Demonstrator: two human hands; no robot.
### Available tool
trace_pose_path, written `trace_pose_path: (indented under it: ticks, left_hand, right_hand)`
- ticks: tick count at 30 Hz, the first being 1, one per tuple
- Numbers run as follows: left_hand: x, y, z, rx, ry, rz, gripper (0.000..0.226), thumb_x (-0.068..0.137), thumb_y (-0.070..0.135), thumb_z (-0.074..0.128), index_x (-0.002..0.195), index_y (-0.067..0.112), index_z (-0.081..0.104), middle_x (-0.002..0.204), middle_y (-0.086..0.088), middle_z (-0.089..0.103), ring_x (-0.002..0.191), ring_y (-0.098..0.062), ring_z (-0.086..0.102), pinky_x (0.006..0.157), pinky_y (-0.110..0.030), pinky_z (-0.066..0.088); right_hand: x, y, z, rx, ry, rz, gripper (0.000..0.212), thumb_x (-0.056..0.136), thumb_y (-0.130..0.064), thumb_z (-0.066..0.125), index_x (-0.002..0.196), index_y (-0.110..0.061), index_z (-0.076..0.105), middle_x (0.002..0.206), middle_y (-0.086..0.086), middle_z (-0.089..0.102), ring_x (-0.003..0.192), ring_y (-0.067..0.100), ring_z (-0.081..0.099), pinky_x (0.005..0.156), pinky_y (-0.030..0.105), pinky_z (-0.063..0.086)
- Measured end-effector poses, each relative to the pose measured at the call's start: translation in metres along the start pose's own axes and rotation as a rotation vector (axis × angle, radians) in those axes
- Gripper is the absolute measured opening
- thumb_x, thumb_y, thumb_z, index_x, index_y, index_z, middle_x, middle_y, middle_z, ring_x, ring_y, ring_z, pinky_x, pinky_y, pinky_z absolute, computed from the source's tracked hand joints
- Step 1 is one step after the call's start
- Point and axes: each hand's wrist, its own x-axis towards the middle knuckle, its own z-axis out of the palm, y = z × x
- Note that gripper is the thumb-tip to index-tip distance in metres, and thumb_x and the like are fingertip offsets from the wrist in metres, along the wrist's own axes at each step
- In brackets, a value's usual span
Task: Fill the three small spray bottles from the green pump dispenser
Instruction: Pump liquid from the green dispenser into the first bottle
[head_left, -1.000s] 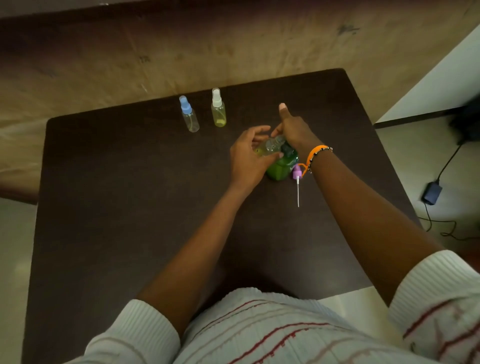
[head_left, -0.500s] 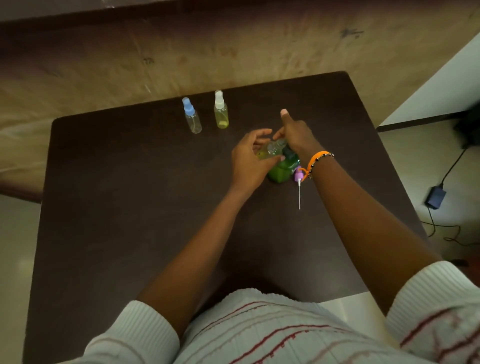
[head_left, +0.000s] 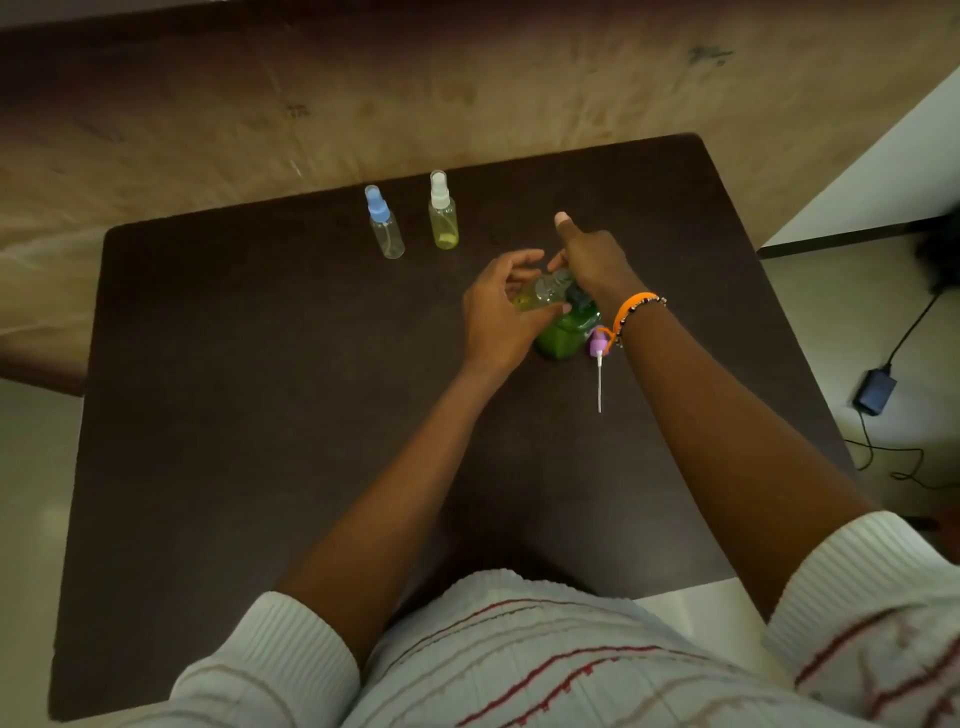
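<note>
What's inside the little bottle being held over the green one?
The small open bottle in the left hand shows yellowish liquid. The fingers hide part of it, so its level is unclear. The right hand covers the green pump dispenser's top.

the pump dispenser stands on the table; a third small bottle is tilted at its top, between both hands; a loose spray cap lies just right of it; two capped bottles stand behind it, to the left, side by side.
</note>
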Motion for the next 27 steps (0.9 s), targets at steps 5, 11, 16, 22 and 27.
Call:
trace_pose_path:
  ticks: [5,11,16,22,27]
  left_hand:
    - [-0.0030,-0.0049,0.0021,-0.012,0.012,-0.017,0.058,0.059,0.005,0.085,0.112,0.008,0.062,0.095,0.000,0.062,0.082,0.001,0.058,0.072,-0.009,0.047]
    - [0.0007,-0.0020,0.0004,-0.010,0.010,0.002,0.058,0.059,0.005,0.085,0.112,0.007,0.062,0.099,-0.002,0.063,0.084,0.001,0.058,0.075,-0.012,0.049]
    - [-0.0025,-0.0022,0.0007,0.012,0.008,0.040,0.057,0.059,0.008,0.085,0.111,0.009,0.062,0.102,-0.001,0.064,0.089,0.000,0.059,0.078,-0.017,0.051]
    - [-0.0001,-0.0038,-0.0018,0.030,0.005,0.051,0.055,0.058,0.006,0.085,0.108,0.008,0.063,0.099,0.001,0.063,0.085,-0.001,0.059,0.077,-0.019,0.052]
    - [-0.0008,-0.0021,-0.0024,0.033,0.002,0.083,0.054,0.059,0.007,0.085,0.108,0.006,0.063,0.098,0.002,0.064,0.085,0.001,0.060,0.077,-0.017,0.052]
  right_hand:
    - [-0.0021,0.0052,0.0068,-0.003,0.092,-0.020,0.048,0.100,-0.035,0.032,0.102,-0.005,0.069,0.107,0.015,0.068,0.107,0.032,0.060,0.092,0.037,0.045]
    - [0.0032,-0.0003,0.0024,-0.029,0.007,-0.023,0.049,0.098,-0.043,0.035,0.091,-0.008,0.069,0.094,0.009,0.062,0.103,0.030,0.059,0.092,0.038,0.043]
    - [0.0007,0.0017,0.0008,-0.026,0.002,-0.012,0.049,0.098,-0.044,0.034,0.077,-0.015,0.068,0.091,0.009,0.064,0.097,0.026,0.058,0.093,0.037,0.043]
    - [0.0011,0.0029,0.0084,-0.056,0.125,-0.020,0.048,0.100,-0.036,0.030,0.110,-0.006,0.066,0.116,0.016,0.065,0.110,0.033,0.059,0.090,0.036,0.044]
    - [0.0006,-0.0005,-0.0010,-0.056,0.005,-0.011,0.053,0.094,-0.055,0.039,0.081,-0.013,0.070,0.111,0.015,0.067,0.106,0.031,0.058,0.098,0.041,0.044]
